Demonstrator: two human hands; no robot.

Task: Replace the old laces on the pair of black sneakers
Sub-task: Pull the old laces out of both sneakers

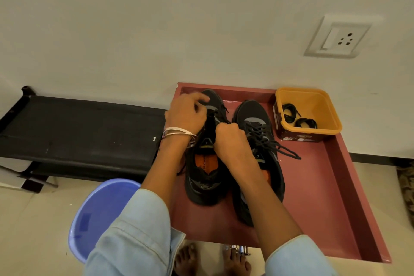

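Both sneakers [257, 141] mid-tray [336, 186], toes near back edge. Left hand [186, 114] and right hand [228, 139] fingers curled, pinching left sneaker's lace [220, 110]. Spare laces [298, 116] in tub [324, 107], back-right corner; tray's right half open.

We see a home: tiled floor [33, 219], plain wall with a switch socket [338, 37], a plastic bucket [98, 213], bare feet [235, 262]

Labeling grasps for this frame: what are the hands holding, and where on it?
Both hands work the left sneaker. The left hand pinches its lace near the upper eyelets; the right hand is curled at the tongue, exact hold hidden.
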